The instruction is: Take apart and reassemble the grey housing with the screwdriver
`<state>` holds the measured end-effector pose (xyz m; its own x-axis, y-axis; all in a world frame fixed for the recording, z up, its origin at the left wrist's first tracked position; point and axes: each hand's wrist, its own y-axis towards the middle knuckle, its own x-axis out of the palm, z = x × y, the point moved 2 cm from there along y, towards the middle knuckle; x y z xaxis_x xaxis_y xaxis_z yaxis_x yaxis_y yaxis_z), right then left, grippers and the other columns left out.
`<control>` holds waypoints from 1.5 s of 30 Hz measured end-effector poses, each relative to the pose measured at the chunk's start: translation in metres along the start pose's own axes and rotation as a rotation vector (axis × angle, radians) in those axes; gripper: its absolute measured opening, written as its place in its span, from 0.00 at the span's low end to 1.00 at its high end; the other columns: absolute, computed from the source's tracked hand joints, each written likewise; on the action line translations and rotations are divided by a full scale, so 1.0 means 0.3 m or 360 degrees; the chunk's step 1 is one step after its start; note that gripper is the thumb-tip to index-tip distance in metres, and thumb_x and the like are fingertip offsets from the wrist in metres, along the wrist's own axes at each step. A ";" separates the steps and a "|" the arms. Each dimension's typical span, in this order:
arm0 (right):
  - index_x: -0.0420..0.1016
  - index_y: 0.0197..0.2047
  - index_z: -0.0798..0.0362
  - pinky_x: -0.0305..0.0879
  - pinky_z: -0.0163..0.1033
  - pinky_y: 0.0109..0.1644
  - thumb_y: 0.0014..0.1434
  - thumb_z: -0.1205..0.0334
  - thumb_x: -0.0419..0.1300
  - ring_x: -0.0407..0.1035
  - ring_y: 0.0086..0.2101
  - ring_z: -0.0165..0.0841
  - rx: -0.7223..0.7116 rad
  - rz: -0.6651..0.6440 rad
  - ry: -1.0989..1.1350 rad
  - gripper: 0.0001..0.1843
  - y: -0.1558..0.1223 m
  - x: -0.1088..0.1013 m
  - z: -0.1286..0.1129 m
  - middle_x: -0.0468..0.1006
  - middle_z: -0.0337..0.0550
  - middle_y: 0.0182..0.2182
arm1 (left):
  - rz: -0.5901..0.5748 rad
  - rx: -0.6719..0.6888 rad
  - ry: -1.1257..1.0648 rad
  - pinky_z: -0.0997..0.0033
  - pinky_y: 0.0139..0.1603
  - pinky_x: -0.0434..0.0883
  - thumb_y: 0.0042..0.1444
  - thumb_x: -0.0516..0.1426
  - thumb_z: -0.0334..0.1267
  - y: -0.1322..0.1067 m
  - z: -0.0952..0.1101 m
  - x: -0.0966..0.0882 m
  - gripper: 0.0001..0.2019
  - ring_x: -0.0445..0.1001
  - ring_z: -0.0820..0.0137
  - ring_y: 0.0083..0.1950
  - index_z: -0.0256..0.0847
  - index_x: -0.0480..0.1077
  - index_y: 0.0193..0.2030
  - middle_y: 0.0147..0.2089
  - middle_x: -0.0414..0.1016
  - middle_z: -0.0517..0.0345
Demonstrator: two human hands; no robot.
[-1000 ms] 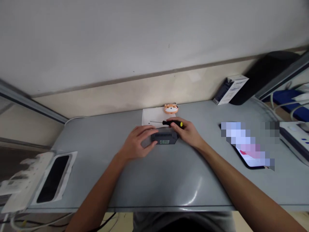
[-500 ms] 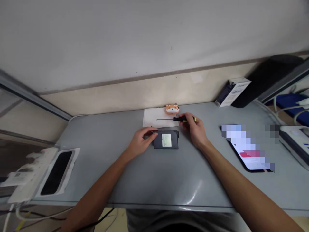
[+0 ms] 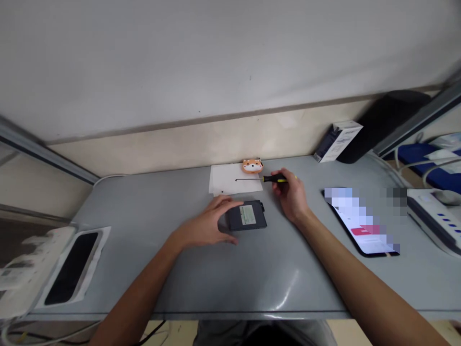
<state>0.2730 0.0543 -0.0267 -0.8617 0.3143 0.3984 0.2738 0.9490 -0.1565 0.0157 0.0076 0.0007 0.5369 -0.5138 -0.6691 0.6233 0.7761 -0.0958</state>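
Observation:
A flat black box-shaped device [image 3: 257, 221] with a pale label on top lies on the grey table [image 3: 252, 274]. My left hand [image 3: 207, 222] is open at its left side, thumb and fingers spread apart around that end; whether the fingertips touch it I cannot tell. In my right hand [image 3: 292, 197] is a black and yellow screwdriver [image 3: 273, 178], gripped by its handle. The thin shaft points left over white paper [image 3: 226, 178], with a tiny dark piece at its tip. Another small dark speck sits on the paper's front part.
An orange animal-face case [image 3: 252, 166] stands at the paper's back edge. To the right lie a phone with a lit screen [image 3: 363, 230] and a power strip [image 3: 432, 211]. A carton [image 3: 338, 141] leans near the wall. On the left are a dark phone [image 3: 74, 266] and a white power strip [image 3: 39, 269].
My left hand has opened from its hold at the device's upper left corner, thumb now lower. The device has turned slightly. The screwdriver stays in my right hand; the whole view has shifted a little.

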 end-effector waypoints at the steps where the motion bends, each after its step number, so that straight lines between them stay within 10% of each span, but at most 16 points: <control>1: 0.79 0.31 0.51 0.51 0.36 0.22 0.49 0.39 0.71 0.57 0.20 0.27 -0.0005 0.0001 0.0010 0.22 0.002 -0.002 -0.002 0.70 0.35 0.19 | 0.0014 -0.0005 0.0034 0.46 0.76 0.64 0.53 0.74 0.49 -0.001 0.002 0.001 0.42 0.63 0.50 0.76 0.58 0.66 0.73 0.74 0.62 0.49; 11: 0.71 0.27 0.48 0.56 0.38 0.21 0.51 0.45 0.67 0.62 0.21 0.28 -0.0209 -0.0066 0.0038 0.17 0.010 -0.033 -0.051 0.77 0.39 0.26 | 0.0353 0.0014 -0.0237 0.61 0.51 0.79 0.69 0.59 0.52 0.019 0.010 -0.016 0.17 0.82 0.61 0.49 0.43 0.79 0.54 0.50 0.85 0.51; 15: 0.70 0.25 0.48 0.56 0.38 0.21 0.52 0.47 0.66 0.64 0.23 0.30 -0.0252 -0.0102 -0.0011 0.15 -0.004 -0.029 -0.070 0.76 0.40 0.26 | 0.0445 -0.0054 -0.0176 0.64 0.46 0.78 0.74 0.49 0.54 0.026 0.014 -0.008 0.24 0.81 0.63 0.42 0.41 0.80 0.42 0.40 0.84 0.55; 32: 0.76 0.24 0.48 0.54 0.38 0.24 0.54 0.46 0.64 0.62 0.22 0.30 -0.0199 -0.0276 -0.0289 0.16 -0.060 0.015 -0.048 0.73 0.39 0.23 | 0.0902 0.0754 0.0462 0.59 0.55 0.78 0.69 0.55 0.32 -0.008 0.035 -0.017 0.14 0.80 0.63 0.50 0.43 0.74 0.58 0.50 0.82 0.48; 45: 0.74 0.24 0.48 0.53 0.38 0.24 0.52 0.44 0.64 0.60 0.22 0.30 -0.0195 -0.0249 -0.0262 0.17 -0.060 0.020 -0.052 0.72 0.40 0.23 | 0.0968 0.0800 0.0731 0.62 0.50 0.79 0.68 0.54 0.30 -0.003 0.014 -0.018 0.13 0.82 0.65 0.45 0.44 0.77 0.53 0.47 0.83 0.51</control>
<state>0.2696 0.0396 -0.0073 -0.9528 0.1648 0.2550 0.1730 0.9849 0.0100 0.0145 0.0082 0.0076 0.6418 0.2112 -0.7372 0.5391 0.5594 0.6296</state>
